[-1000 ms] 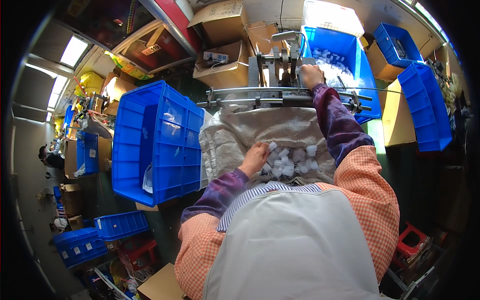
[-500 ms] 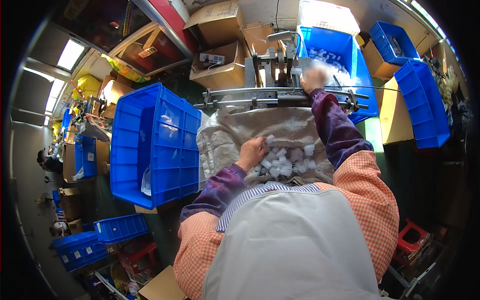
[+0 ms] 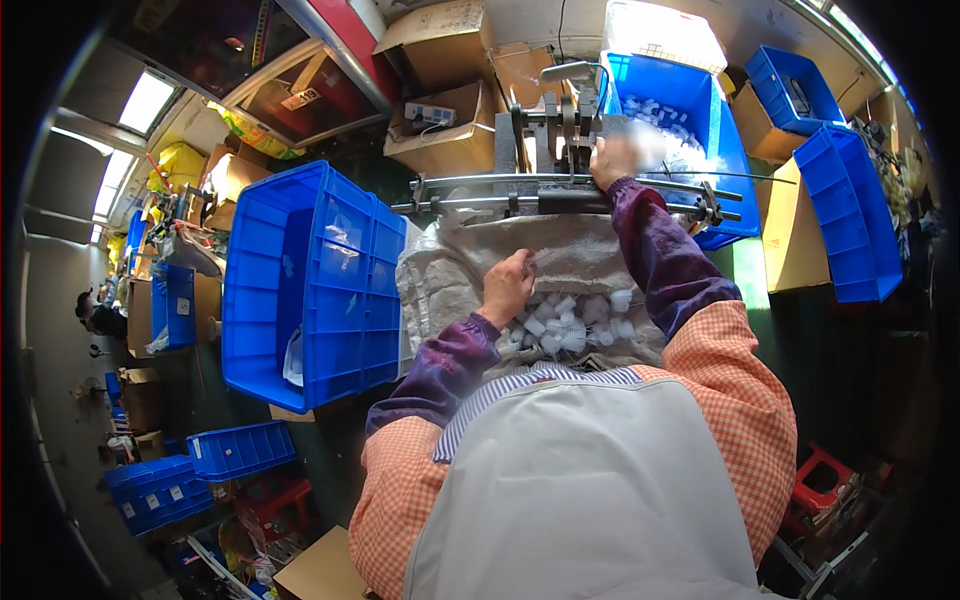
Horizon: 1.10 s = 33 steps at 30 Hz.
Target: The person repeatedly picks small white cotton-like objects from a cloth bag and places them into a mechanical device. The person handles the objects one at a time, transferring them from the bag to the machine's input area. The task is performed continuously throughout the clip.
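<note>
My left hand (image 3: 508, 287) is raised over a cloth (image 3: 480, 245) spread in front of me. Its fingers are pinched together; a pale bit shows at the tips, too small to make out. Just below it, small translucent white plastic pieces (image 3: 572, 325) lie heaped on the cloth. Farther off, my right hand (image 3: 615, 162) is at the right side of a dark metal bench machine (image 3: 560, 135). Those fingers are curled, and what they grip is hidden. Beside that hand is a blurred, whitish round shape (image 3: 650, 150). Metal rails (image 3: 470, 183) run across the machine's near side.
Behind my right hand stands a blue bin (image 3: 735, 160) with many white pieces. A large blue crate (image 3: 345, 290) stands on its side at left. Cardboard boxes (image 3: 440, 135) are at the back, and more blue crates (image 3: 850, 215) at the right. A thin rod (image 3: 755, 175) sticks out rightward.
My left hand has moved up from the heap, slightly away from me. My right hand has shifted a little left along the machine. The view has shifted slightly.
</note>
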Motion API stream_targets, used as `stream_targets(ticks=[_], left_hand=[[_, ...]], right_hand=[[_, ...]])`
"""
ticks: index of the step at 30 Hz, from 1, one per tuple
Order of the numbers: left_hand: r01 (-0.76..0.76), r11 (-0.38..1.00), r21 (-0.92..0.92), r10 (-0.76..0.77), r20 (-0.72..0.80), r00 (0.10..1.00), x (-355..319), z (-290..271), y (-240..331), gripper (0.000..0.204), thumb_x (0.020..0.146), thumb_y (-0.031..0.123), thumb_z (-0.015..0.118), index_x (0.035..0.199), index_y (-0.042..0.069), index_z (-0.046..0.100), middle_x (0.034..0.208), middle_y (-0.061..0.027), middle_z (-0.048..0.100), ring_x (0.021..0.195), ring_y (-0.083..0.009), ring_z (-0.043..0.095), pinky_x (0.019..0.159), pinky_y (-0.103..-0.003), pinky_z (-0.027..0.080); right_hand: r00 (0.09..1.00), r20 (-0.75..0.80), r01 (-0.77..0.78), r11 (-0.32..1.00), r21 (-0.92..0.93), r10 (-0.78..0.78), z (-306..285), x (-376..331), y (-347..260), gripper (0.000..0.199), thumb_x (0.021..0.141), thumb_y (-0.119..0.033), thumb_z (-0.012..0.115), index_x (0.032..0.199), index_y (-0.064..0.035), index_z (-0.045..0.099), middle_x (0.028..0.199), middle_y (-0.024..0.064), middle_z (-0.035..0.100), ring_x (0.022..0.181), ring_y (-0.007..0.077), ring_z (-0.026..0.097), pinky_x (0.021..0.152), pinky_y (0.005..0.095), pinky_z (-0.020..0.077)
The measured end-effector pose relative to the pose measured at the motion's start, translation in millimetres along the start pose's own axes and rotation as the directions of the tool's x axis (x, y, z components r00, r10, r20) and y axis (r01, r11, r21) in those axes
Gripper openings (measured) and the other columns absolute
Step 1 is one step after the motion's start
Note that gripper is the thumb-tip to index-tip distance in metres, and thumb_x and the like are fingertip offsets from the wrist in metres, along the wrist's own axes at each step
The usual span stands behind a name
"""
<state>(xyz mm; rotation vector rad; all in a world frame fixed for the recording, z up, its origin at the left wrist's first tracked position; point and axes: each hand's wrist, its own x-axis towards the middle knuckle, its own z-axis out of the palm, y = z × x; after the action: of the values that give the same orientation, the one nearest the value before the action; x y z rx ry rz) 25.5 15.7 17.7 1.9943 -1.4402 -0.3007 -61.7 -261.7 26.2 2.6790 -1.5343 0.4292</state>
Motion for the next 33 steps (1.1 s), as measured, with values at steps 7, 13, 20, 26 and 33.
stream_targets(ticks=[7,13,20,26,33], left_hand=[[0.022,0.978,-0.208,-0.033,-0.048,0.998,3,2,14,0.018,0.079,0.024,0.064,0.092,0.012,0.064,0.062,-0.0074,0.062,0.056,-0.0193,0.061,0.053,-0.030,0.045],[0.050,0.912,-0.406,-0.057,-0.005,0.998,4,8,21,0.017,0.082,0.023,0.065,0.094,0.011,0.065,0.058,-0.0021,0.060,0.056,-0.0061,0.058,0.050,-0.023,0.043],[0.142,0.638,-0.756,-0.166,0.046,0.985,11,11,41,0.019,0.084,0.017,0.063,0.098,0.005,0.063,0.058,0.0043,0.052,0.053,-0.0018,0.047,0.048,-0.018,0.036],[0.129,0.511,-0.850,-0.105,0.088,0.991,26,18,66,0.018,0.085,0.018,0.062,0.097,0.003,0.063,0.058,0.0053,0.051,0.052,-0.0007,0.044,0.045,-0.017,0.034],[0.130,0.655,-0.744,-0.099,0.086,0.991,28,14,56,0.023,0.089,0.025,0.056,0.096,0.003,0.062,0.062,0.0034,0.055,0.056,-0.0029,0.049,0.049,-0.018,0.038]], right_hand=[[0.987,0.148,-0.068,0.994,0.081,0.055,5,22,58,0.023,0.080,-0.019,0.049,0.099,-0.0124,0.059,0.105,0.0114,0.058,0.101,0.0258,0.056,0.085,0.0419,0.0377],[0.993,-0.004,-0.121,0.984,-0.127,0.122,-22,35,103,0.020,0.078,-0.015,0.051,0.097,-0.0118,0.057,0.096,0.0112,0.062,0.087,0.0274,0.062,0.074,0.0433,0.0463],[0.973,0.181,-0.058,0.599,0.799,-0.146,-55,-54,87,0.028,0.083,-0.027,0.060,0.098,-0.0037,0.065,0.096,0.0132,0.064,0.080,0.0142,0.062,0.069,0.0270,0.0479],[0.844,0.327,-0.456,-0.247,0.855,-0.425,-79,-138,-3,0.027,0.087,-0.016,0.057,0.111,-0.0022,0.057,0.107,0.0057,0.061,0.092,0.0119,0.058,0.081,0.0274,0.0473],[0.934,0.315,-0.356,-0.385,0.851,-0.169,-76,-119,-11,0.031,0.091,-0.029,0.049,0.112,-0.0063,0.055,0.096,0.0089,0.062,0.090,0.0195,0.063,0.074,0.0324,0.0521]])
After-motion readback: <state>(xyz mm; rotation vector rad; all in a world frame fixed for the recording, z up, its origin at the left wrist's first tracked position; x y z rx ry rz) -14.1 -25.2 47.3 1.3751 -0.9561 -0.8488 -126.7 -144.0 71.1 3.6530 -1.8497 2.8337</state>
